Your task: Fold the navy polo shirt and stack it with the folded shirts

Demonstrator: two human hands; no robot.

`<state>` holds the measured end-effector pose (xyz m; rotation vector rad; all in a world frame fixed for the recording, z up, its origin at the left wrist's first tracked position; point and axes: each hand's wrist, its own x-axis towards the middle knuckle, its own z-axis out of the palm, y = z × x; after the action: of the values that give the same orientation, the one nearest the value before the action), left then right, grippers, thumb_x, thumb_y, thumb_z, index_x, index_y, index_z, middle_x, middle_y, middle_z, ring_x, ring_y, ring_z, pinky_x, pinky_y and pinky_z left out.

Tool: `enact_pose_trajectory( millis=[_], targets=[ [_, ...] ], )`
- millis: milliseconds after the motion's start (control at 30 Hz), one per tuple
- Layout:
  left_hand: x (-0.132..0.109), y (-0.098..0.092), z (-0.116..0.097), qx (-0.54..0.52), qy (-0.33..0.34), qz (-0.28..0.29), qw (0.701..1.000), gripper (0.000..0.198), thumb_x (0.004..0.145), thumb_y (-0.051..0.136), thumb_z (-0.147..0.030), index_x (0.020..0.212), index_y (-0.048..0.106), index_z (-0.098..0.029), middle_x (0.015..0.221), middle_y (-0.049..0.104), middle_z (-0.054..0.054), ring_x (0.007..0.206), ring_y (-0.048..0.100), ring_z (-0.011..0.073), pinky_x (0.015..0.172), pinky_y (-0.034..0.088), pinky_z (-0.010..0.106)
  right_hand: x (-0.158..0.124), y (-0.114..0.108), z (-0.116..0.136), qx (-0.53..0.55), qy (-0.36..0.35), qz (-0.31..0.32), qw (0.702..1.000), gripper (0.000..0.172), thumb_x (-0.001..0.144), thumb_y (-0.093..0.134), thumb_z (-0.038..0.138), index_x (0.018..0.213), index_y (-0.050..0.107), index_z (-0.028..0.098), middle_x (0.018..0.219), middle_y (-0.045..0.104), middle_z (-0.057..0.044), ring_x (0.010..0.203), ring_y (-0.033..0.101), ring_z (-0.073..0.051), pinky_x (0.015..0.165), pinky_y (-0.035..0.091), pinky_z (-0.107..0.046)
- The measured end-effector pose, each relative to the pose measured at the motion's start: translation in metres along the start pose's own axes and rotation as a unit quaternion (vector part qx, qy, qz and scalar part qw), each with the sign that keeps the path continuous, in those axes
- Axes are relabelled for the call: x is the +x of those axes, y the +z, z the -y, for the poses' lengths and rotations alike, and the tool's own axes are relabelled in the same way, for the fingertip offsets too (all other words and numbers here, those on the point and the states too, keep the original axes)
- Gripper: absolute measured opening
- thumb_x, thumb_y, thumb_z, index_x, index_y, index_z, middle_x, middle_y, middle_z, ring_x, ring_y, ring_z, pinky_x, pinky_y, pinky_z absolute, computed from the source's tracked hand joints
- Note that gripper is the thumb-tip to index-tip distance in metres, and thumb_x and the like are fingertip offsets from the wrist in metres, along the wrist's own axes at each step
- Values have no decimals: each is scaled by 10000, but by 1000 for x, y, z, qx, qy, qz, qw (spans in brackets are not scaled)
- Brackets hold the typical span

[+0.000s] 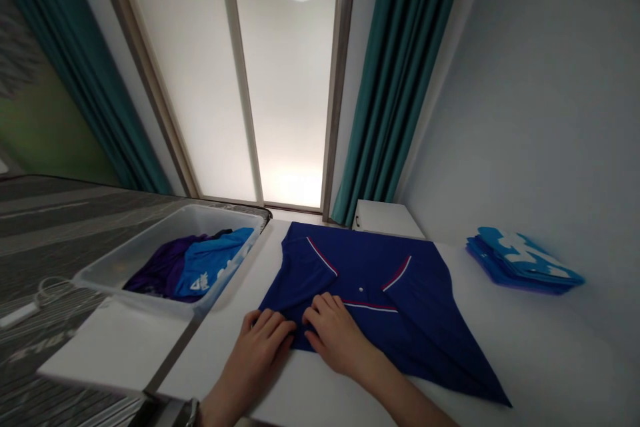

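Observation:
A navy blue polo shirt (367,260) lies spread on the white tabletop, with red and white trim on its sleeve ends and chest and a small pale button near the middle. Its sleeves are laid inward over the body. My left hand (263,347) is at the near left edge of the cloth, fingers curled on it. Just right of it, my right hand (335,333) rests on the shirt below the trim, its fingers bent and pinching the fabric. Some fingertips of both hands are hidden.
To the left, a translucent plastic bin (235,213) holds crumpled purple and blue garments (213,263). A stack of folded blue clothes (525,260) sits on the right by the wall. Behind the table stands a white cabinet (387,217). A white power strip (20,313) lies far left.

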<state>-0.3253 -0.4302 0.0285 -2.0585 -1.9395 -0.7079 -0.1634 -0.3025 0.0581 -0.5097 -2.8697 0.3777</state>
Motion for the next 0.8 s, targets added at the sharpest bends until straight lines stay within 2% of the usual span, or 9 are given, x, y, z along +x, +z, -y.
enact_pose_trajectory(
  millis=[67, 133, 200, 300, 400, 567, 800],
  targets=[
    [-4, -6, 8, -4, -38, -15, 999, 205, 895, 510, -158, 1056, 606, -244, 966, 649, 22, 919, 581, 202, 836, 334, 350, 3, -4, -8, 36, -5, -12, 999, 107, 902, 569, 221, 1007, 583, 237, 1027, 590, -27, 997, 507, -199, 851, 365, -328],
    [-9, -11, 20, -8, -92, -29, 995, 196, 894, 510, -204, 1064, 603, -232, 994, 640, 43, 943, 583, 216, 814, 365, 345, 9, -9, -22, 52, 17, -31, 998, 137, 922, 506, 184, 1025, 580, 237, 1018, 609, -28, 984, 526, -191, 846, 358, -317],
    [-16, -15, 32, -20, -146, -23, 989, 195, 884, 516, -252, 1054, 607, -226, 957, 644, 44, 903, 599, 221, 767, 391, 338, 18, -12, -39, 26, 82, -44, 995, 169, 935, 452, 163, 1023, 583, 223, 1001, 631, -42, 972, 547, -195, 828, 354, -313],
    [-21, -16, 42, -48, -208, 21, 977, 203, 876, 510, -311, 1026, 615, -223, 850, 656, 22, 787, 617, 208, 710, 402, 334, 32, -10, -62, -67, 194, -35, 978, 181, 951, 435, 232, 1044, 583, 184, 1017, 659, -95, 977, 571, -236, 822, 342, -342],
    [-20, -13, 43, -66, -244, 47, 966, 201, 882, 485, -333, 983, 621, -225, 790, 664, 10, 737, 618, 203, 710, 397, 341, 41, -1, -69, -106, 244, -26, 964, 216, 960, 427, 303, 1033, 584, 173, 1037, 671, -123, 985, 585, -254, 837, 326, -358],
    [-14, -9, 41, -65, -259, 68, 961, 186, 871, 463, -309, 928, 620, -227, 769, 660, 14, 728, 613, 206, 692, 386, 326, 49, 4, -70, -34, 274, -26, 961, 235, 966, 404, 334, 997, 569, 170, 1043, 670, -146, 1016, 584, -269, 851, 305, -371],
    [-12, -12, 42, -71, -259, 83, 960, 171, 853, 441, -282, 908, 588, -214, 776, 661, 30, 727, 606, 204, 658, 386, 307, 59, -14, -90, 76, 225, 42, 970, 129, 935, 428, 233, 965, 552, 213, 934, 687, -20, 877, 607, -165, 766, 343, -278]
  ],
)
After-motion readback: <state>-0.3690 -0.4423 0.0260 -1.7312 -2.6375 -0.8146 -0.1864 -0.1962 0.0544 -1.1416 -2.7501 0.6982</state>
